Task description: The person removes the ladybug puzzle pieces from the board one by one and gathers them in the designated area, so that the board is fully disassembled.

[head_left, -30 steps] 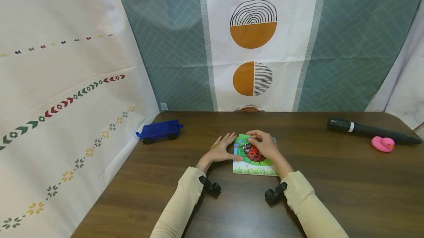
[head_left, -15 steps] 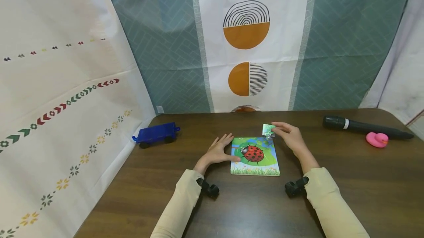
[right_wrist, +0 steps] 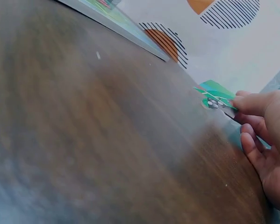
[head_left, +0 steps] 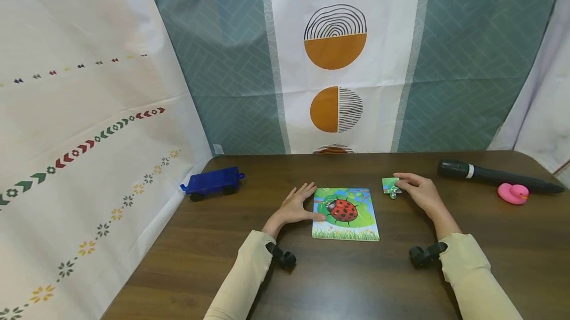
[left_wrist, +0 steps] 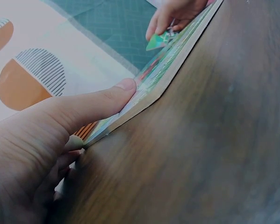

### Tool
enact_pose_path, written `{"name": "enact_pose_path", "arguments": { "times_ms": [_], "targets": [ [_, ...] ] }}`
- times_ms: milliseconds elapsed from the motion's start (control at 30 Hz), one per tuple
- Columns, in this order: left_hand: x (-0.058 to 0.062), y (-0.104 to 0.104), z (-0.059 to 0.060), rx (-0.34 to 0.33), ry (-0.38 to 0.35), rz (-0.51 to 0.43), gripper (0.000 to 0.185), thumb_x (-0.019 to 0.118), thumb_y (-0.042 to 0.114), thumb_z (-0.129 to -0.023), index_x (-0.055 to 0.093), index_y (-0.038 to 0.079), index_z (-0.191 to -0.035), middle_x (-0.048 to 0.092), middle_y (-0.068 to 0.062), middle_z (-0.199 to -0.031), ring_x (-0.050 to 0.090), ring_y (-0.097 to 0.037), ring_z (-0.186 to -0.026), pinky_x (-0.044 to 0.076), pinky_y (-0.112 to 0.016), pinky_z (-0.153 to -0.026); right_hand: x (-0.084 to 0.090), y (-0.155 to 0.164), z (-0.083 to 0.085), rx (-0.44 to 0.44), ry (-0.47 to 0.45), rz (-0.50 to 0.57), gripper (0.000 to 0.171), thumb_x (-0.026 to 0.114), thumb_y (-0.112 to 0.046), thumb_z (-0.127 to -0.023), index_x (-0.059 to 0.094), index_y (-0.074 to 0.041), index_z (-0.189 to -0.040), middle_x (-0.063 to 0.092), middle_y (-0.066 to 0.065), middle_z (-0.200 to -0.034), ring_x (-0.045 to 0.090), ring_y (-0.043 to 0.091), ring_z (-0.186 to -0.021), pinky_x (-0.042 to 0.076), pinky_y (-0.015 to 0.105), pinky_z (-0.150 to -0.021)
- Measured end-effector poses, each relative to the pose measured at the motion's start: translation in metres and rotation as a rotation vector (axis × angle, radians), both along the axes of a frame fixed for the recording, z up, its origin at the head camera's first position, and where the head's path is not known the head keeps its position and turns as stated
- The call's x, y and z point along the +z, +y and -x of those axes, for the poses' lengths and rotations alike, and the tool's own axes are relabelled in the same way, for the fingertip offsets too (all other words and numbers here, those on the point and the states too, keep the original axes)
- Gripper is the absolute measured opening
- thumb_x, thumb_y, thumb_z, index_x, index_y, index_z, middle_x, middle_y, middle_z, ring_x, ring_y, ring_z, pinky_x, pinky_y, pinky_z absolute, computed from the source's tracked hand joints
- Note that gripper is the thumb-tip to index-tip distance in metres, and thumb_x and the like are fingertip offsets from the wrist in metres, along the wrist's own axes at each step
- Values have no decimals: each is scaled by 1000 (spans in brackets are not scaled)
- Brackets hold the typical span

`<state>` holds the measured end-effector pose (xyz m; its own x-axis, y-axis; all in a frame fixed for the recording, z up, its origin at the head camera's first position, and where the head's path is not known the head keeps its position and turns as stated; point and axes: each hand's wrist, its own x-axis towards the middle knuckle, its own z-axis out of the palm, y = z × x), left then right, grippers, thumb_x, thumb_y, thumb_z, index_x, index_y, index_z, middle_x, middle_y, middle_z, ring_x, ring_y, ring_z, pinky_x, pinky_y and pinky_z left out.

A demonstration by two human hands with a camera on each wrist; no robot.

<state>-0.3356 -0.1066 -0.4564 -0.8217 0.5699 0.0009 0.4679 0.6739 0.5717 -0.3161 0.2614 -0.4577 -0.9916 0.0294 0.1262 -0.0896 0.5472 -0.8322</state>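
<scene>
A ladybird puzzle board (head_left: 345, 214) lies flat on the dark wooden table (head_left: 338, 280). My left hand (head_left: 296, 206) rests beside its left edge, fingers straight, thumb (left_wrist: 102, 100) pressed against the board's edge (left_wrist: 154, 88). My right hand (head_left: 418, 192) is to the right of the board and pinches a small green puzzle piece (head_left: 391, 185) between thumb and fingertips (right_wrist: 252, 105). The piece (right_wrist: 215, 99) is low over the table, tilted; whether it touches the table I cannot tell. In the left wrist view the piece (left_wrist: 157, 41) shows beyond the board.
A blue toy wagon (head_left: 213, 182) stands at the back left of the table. A black torch (head_left: 492, 174) and a pink rubber duck (head_left: 513, 193) lie at the back right. Patterned curtains hang behind and to the left.
My right hand lifted the green piece off the board's upper right part and carried it right and down toward the table. The left hand stayed at the board's left edge.
</scene>
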Motion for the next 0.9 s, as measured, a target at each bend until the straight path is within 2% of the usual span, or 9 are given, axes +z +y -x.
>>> {"name": "enact_pose_path", "arguments": {
  "times_ms": [67,167,333,567,900],
  "targets": [
    [1,0,0,4,3,-5,97,75,45,-80,25,11,-156,19,-5,-165,10,-24,-155,3,-50,-126,-1,-1,0,8,25,-13,49,51,-34,-101,55,-1,-137,61,30,-124,53,44,-119,45,57,-97],
    [1,0,-1,3,10,-8,97,75,46,-80,25,11,-156,20,-7,-164,11,-25,-154,4,-51,-126,-3,-1,2,3,59,-48,46,51,-30,-102,56,1,-135,61,31,-123,54,46,-119,45,58,-96],
    [2,1,-2,1,1,-5,97,75,46,-80,25,11,-156,19,-6,-165,10,-24,-155,4,-49,-126,-4,-2,2,-10,74,-105,42,51,-27,-102,58,1,-132,62,30,-122,56,44,-113,48,53,-91],
    [1,0,-4,7,-7,-9,96,75,45,-80,26,10,-156,20,-6,-165,11,-24,-154,4,-49,-126,-6,-3,1,-36,81,-177,37,53,-25,-101,62,1,-126,65,26,-114,58,36,-100,45,34,-77],
    [2,1,-3,8,-5,-20,96,76,44,-80,26,11,-156,20,-6,-165,11,-24,-154,4,-50,-126,-6,-3,2,-49,96,-189,34,57,-20,-99,62,2,-124,66,24,-110,59,32,-96,45,32,-77]
  ]
}}
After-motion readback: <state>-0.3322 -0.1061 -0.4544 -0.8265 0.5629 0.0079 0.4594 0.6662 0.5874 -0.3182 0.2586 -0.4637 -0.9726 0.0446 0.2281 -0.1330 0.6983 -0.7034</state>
